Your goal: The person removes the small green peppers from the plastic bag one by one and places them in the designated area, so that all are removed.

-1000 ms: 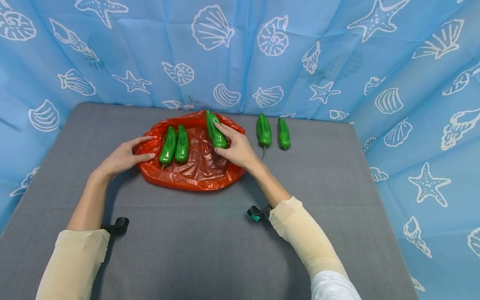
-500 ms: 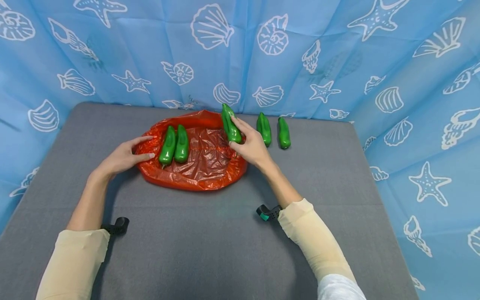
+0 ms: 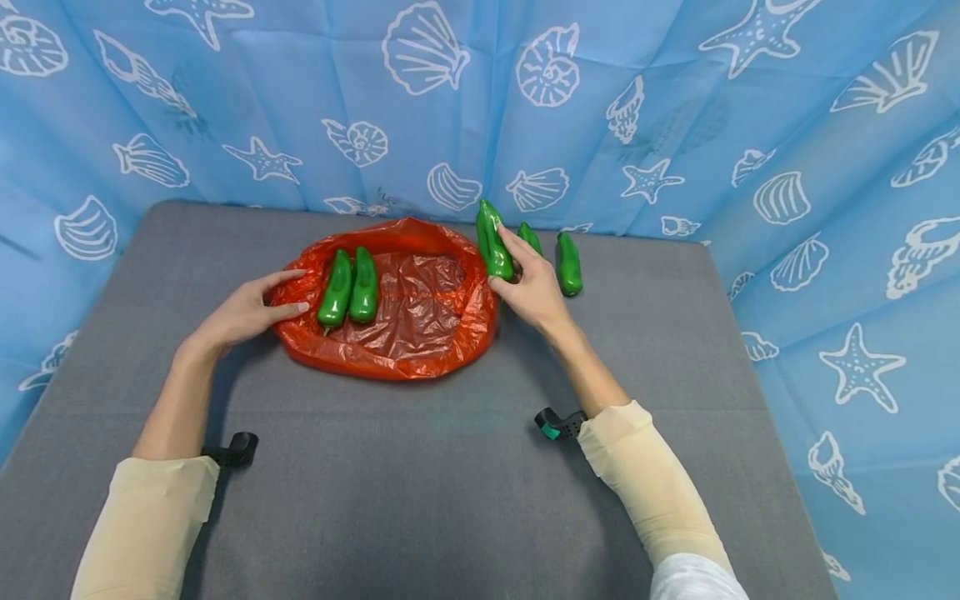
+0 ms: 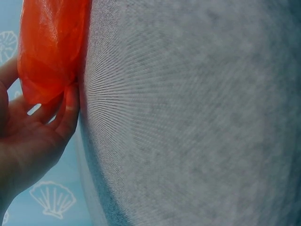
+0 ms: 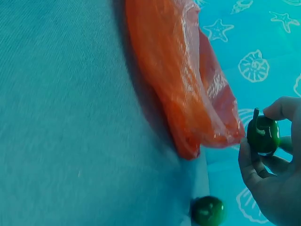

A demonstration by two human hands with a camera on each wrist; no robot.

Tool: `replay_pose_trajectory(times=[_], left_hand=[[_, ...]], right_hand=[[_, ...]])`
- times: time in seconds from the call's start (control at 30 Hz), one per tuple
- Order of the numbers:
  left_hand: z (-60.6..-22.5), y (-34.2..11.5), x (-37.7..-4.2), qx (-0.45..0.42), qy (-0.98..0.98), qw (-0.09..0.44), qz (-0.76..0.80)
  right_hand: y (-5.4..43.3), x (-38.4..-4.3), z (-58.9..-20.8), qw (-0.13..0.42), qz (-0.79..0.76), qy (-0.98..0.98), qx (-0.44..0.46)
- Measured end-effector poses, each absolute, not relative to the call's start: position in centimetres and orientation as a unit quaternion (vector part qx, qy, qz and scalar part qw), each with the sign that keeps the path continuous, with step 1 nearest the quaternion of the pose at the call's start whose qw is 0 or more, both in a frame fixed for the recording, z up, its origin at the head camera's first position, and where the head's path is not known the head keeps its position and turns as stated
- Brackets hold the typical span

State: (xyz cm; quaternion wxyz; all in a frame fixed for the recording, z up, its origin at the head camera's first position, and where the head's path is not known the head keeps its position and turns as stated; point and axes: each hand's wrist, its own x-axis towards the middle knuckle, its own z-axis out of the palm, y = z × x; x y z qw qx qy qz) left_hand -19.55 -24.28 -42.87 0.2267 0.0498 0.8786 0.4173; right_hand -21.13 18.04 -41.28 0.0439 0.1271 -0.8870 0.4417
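With the clock face centred on the red plastic bag (image 3: 397,367) in the head view, the grey table (image 3: 405,483) runs from the bag's near rim a long way towards six o'clock, while its far edge lies just past the bag at twelve, so room is tighter there. The bag's mouth gapes upward as a wide oval, with bare crinkled film on the three o'clock half. The left hand (image 3: 240,315) holds the bag at nine o'clock, fingers curled about its end, thumb and forefinger parted at the rim. At two o'clock, just outside the rim, the right hand (image 3: 536,287) pinches the held pepper (image 3: 492,243) between thumb and fingers, its pointed tip towards twelve; whether it brushes the film I cannot tell. The film is thin, shiny and wrinkled, the peppers smooth, glossy green and tapering, the table cloth matt. Towards ten o'clock inside the bag lie a left pepper (image 3: 334,292) and a neighbouring pepper (image 3: 364,287), close side by side. Between two and three o'clock on the table are a half-hidden pepper (image 3: 528,238), with the right hand in front of it, and an outer pepper (image 3: 570,265); beyond the far edge hangs a blue shell-print curtain (image 3: 262,92)
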Motion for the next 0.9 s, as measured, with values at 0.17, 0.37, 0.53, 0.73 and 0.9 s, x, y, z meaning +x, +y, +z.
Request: replay_pose_trajectory(times=[0.17,0.37,0.53,0.73,0.9], left_hand=[[-42.7,-24.2,-19.4,0.049,0.879,0.225,0.418],[-42.7,-24.2,-19.4,0.049,0.878,0.227,0.419],[-42.9,-24.3,-19.6,0.047,0.879,0.23,0.415],[-42.9,-24.3,-19.7,0.044,0.88,0.228,0.414],[-42.9,-24.3,-19.5,0.043,0.881,0.229,0.412]], right_hand=[[19.2,-21.0,-41.2,0.044,0.44,-0.889,0.114],[20.8,-21.0,-41.0,0.05,0.433,-0.894,0.101],[22.5,-20.8,-41.0,0.052,0.419,-0.902,0.087],[24.1,-20.7,-41.0,0.052,0.423,-0.901,0.076],[25.2,-20.6,-41.1,0.051,0.422,-0.903,0.065]])
